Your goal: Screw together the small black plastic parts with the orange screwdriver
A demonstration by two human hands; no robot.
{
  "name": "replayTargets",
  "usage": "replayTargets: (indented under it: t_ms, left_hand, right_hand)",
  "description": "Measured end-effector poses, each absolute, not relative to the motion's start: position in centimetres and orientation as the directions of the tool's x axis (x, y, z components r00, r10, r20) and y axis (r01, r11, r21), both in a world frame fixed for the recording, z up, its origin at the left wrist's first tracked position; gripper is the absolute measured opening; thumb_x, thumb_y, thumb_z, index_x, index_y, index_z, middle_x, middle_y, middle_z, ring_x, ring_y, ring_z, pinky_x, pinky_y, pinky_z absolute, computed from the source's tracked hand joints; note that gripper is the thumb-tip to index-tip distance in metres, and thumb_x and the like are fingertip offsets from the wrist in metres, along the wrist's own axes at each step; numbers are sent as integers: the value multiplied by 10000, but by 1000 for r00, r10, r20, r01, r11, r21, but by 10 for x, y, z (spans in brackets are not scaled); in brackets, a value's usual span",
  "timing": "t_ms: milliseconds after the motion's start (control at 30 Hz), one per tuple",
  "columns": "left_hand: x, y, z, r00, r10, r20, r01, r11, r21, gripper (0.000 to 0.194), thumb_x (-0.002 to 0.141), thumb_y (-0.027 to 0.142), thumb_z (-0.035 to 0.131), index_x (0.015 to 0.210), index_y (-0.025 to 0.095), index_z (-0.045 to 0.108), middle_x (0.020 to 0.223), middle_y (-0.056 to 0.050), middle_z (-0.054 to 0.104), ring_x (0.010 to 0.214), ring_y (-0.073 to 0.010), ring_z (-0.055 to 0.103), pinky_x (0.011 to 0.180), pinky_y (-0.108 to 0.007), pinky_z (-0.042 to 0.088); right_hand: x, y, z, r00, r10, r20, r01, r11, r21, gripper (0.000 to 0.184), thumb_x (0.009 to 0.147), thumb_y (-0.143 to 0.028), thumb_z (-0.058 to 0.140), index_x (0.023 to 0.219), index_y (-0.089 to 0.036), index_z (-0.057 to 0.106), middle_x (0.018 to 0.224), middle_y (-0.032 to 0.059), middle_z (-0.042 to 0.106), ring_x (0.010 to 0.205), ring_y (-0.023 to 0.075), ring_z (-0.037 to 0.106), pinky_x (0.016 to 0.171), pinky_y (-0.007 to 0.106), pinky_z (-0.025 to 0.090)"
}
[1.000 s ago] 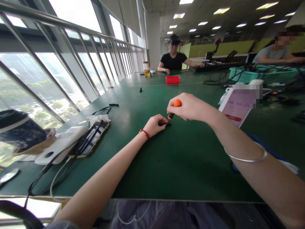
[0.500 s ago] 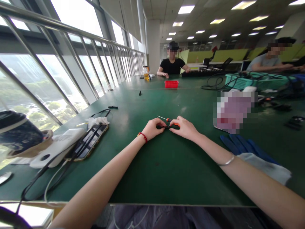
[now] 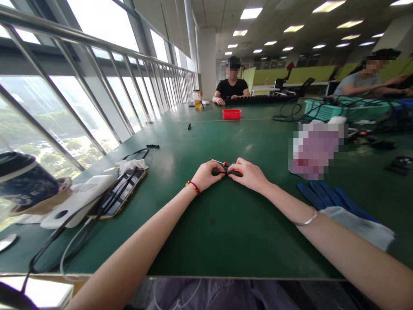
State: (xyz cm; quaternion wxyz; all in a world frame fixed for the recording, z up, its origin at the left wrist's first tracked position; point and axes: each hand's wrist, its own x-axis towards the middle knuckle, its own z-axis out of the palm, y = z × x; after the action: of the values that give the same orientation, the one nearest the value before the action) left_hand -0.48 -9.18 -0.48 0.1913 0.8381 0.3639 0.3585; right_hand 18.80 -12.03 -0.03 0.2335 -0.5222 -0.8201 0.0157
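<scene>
My left hand is closed in a pinch, thumb and forefinger on a small black part just above the table. Facing it, my right hand has its fingertips at the other end of that part. A screwdriver with an orange and black handle is tucked in my right hand, its thin shaft pointing left past the left fingers. The fingers partly hide both the handle and the black part, so its exact shape cannot be made out.
On the green table, a phone, cables and a cup lie left. A blue glove and teal basket are right. Ahead are a red tray and a seated person with a long black object.
My fingertips have drawn slightly closer around the black part, and the screwdriver has shifted a little left. Across the table, the long black object has moved left in front of the seated person.
</scene>
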Motion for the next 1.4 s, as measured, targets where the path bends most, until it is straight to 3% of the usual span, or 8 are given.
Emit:
replayTargets:
  t_ms: [400,667,767,1000,1400]
  left_hand:
    - [-5,-94,-2,487,698,525,476,-716,510,43,726,163,642,765,165,660,860,-38,675,833,-164,638,813,-296,496]
    - [-9,-118,30,565,634,528,617,-750,240,57,756,206,609,793,188,648,891,-12,677,865,-180,625,816,-323,442]
    - [-9,-123,35,561,648,515,667,-722,182,66,760,208,594,799,186,643,891,-18,675,862,-184,622,792,-321,426]
    - [-8,-123,32,533,690,490,691,-689,219,40,748,199,605,783,193,622,847,-7,688,838,-179,625,784,-310,412]
    - [-4,-122,25,556,669,494,647,-721,249,107,768,181,587,857,185,647,856,-16,693,837,-183,636,811,-322,443]
  right_hand:
    - [189,-124,4,-391,836,386,853,486,-188,200,827,-331,522,959,-261,655,880,5,516,753,120,536,581,229,341]
    - [192,-120,2,-262,910,323,901,350,-257,230,822,-377,527,993,-287,651,896,10,535,756,139,545,572,240,340]
    - [193,-124,6,-248,895,369,895,358,-267,282,805,-383,532,1051,-278,620,926,15,543,749,146,544,582,245,352]
    - [187,-136,13,-402,741,538,794,575,-199,226,802,-397,573,959,-254,651,873,12,537,755,129,553,634,227,390]
    - [185,-135,9,-440,691,573,800,592,-100,218,872,-337,496,950,-239,675,852,24,565,759,127,563,634,220,383]
